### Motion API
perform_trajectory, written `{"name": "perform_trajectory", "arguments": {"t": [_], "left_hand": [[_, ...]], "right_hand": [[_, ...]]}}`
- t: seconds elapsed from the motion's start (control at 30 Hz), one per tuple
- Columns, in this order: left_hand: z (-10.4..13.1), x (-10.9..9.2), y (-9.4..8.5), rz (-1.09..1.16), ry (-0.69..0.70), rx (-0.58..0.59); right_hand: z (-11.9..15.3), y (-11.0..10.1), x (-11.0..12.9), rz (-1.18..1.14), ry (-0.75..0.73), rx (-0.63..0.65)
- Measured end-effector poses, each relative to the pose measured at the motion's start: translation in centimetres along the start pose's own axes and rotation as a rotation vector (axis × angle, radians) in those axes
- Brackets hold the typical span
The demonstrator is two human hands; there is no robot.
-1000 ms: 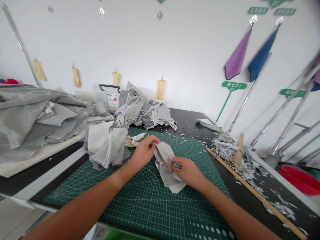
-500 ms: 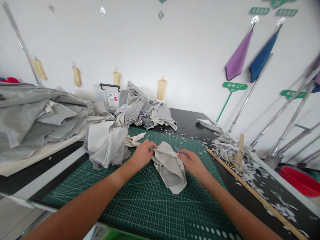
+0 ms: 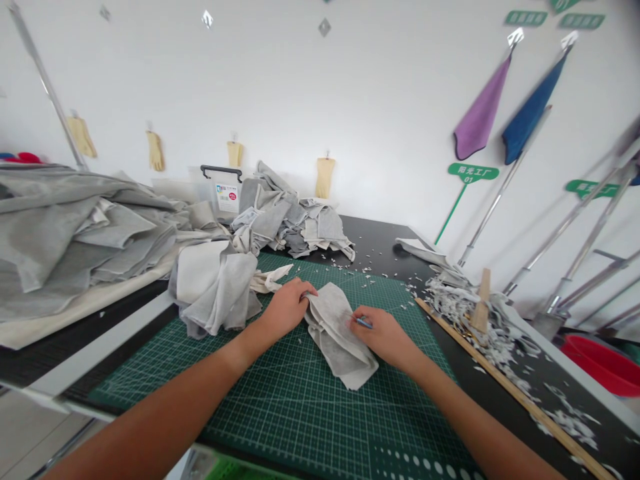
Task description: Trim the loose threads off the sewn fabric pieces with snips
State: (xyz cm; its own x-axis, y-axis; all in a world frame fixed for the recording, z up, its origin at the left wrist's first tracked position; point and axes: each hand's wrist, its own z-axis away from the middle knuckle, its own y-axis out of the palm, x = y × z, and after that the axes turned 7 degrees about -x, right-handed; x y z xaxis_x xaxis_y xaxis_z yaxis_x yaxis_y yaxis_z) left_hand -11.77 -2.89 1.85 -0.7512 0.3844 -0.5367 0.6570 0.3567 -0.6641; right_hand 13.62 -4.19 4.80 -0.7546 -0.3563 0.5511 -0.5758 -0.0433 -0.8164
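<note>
A piece of light grey cloth [image 3: 340, 340], folded and creased, lies on the green cutting mat [image 3: 280, 413]. My left hand [image 3: 290, 302] pinches its upper left corner. On the cloth's right side, my right hand [image 3: 377, 333] is closed around a slim metal tool [image 3: 364, 323], with its fingertips at the fabric. Most of the tool is hidden by the fingers, so its exact kind is unclear. Left of my left hand sits a crumpled bundle of grey cloth [image 3: 215, 287], with a cream strip of fabric [image 3: 273, 277] beside it.
Large grey cloth sheets [image 3: 75, 227] are piled at left. Another cloth heap [image 3: 285, 213] stands at the back by a clear plastic bin [image 3: 225, 197]. At right are a long wooden strip [image 3: 515, 387], white scraps [image 3: 500, 333], a wooden block [image 3: 481, 303] and a red basin [image 3: 600, 363].
My right hand has turned and come in against the cloth, and the tool's pointed tip, visible before, is now hidden. The cloth's lower end has shifted slightly right. My left hand keeps its pinch.
</note>
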Motion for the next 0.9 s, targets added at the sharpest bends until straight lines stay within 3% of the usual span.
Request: {"name": "perform_trajectory", "arguments": {"t": [0.33,0.63,0.73,0.9], "left_hand": [[-0.4,-0.6,-0.3,0.094,0.002,-0.064],[-0.3,-0.5,-0.4,0.073,-0.026,-0.048],[-0.4,-0.4,-0.4,0.059,-0.024,-0.039],[-0.7,-0.4,-0.8,0.062,-0.091,0.047]], "right_hand": [[1.0,0.7,0.5,0.153,-0.038,0.064],[0.5,-0.3,-0.6,0.200,-0.094,0.071],[0.4,-0.5,-0.6,0.237,-0.062,0.025],[-0.5,-2.4,-0.4,0.185,0.024,-0.162]]}}
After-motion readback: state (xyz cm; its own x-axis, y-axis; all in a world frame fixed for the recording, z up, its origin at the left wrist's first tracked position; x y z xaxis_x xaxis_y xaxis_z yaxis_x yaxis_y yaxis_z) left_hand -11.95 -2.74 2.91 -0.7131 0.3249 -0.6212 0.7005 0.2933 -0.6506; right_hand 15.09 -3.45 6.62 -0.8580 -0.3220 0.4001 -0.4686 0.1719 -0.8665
